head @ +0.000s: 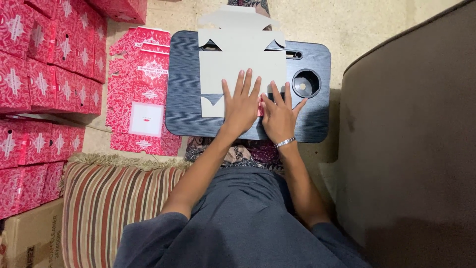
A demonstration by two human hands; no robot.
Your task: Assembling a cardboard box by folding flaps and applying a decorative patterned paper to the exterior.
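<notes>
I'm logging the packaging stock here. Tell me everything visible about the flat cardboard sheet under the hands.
The die-cut box blank lies flat, grey-white inner side up, on the dark lap table. It looks like thin cardboard with cut flaps and notches; its far flap overhangs the table's far edge. A sliver of red printed face shows near the hands. The left hand presses flat on its near part, and the right hand rests at its near right edge.
</notes>
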